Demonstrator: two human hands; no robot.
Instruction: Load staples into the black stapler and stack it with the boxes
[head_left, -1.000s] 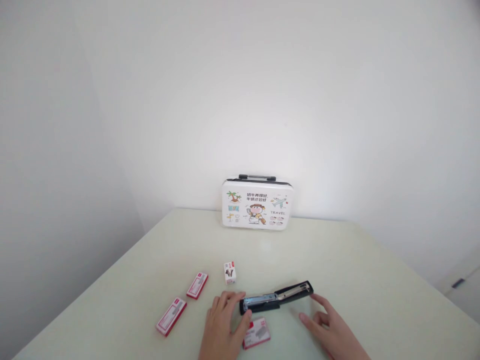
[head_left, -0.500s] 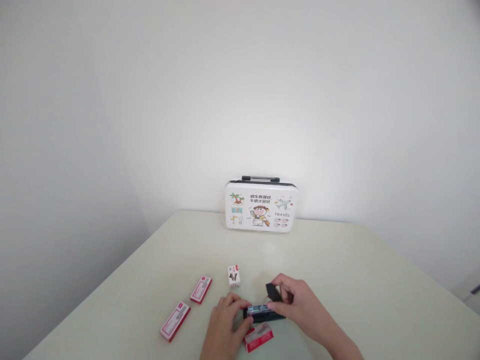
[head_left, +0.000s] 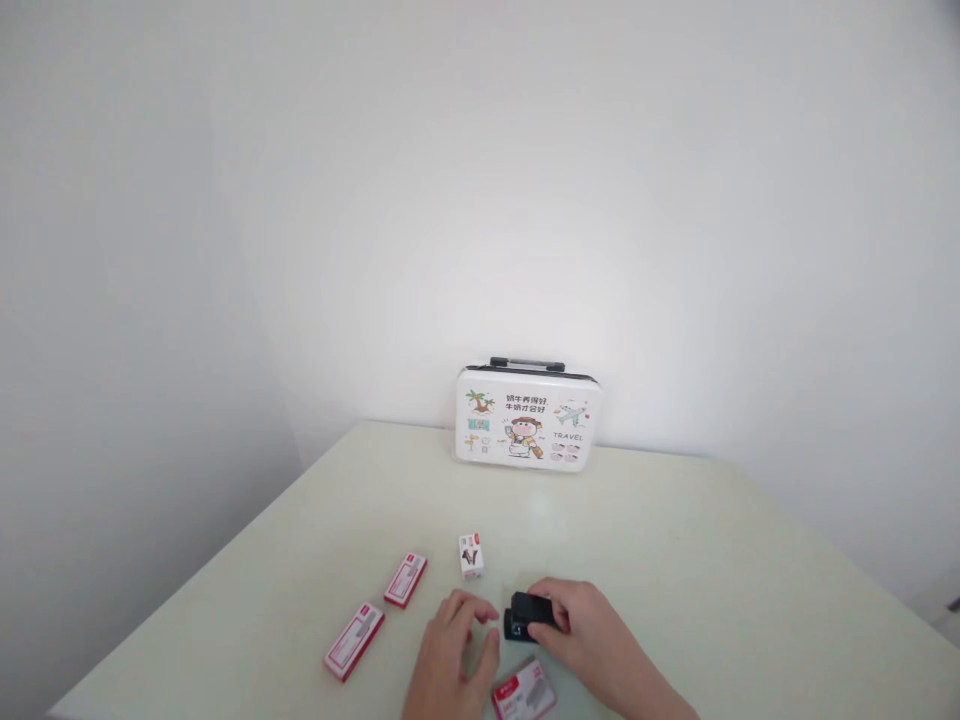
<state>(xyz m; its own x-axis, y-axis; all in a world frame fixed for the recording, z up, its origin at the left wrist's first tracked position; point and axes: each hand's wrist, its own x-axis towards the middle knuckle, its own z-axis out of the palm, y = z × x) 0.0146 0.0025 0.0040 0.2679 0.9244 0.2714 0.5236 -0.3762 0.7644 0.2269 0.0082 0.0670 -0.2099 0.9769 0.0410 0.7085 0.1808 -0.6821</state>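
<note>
Right hand: the right hand (head_left: 581, 632) is closed over the top of a small black plastic stapler (head_left: 523, 615), fingers wrapped across its upper arm and palm bearing down, a hold that suits pressing the two halves together.
Stapler: it lies on the pale cream table (head_left: 712, 560), near the front edge and between the two hands; only its left end shows, the rest being covered by the hand.
Left hand: the left hand (head_left: 450, 655) is laid on the table just beside the stapler's left end, fingers loosely spread and nothing gripped; whether a fingertip touches the black body cannot be told. It seems placed there to steady the work.
Open box: a red-and-white cardboard staple box (head_left: 523, 693) with grey staples showing is kept just in front of the hands, within easy reach.
Spare boxes: two closed red-and-white flat boxes (head_left: 406, 580) (head_left: 354, 640) are set apart to the left, clear of the hands.
Small carton: a small white upright carton (head_left: 471, 555) stands just behind the left hand.
Case: a white printed tin case with a black handle (head_left: 527, 415) is stood upright against the white wall at the far edge, well apart from the hands.
</note>
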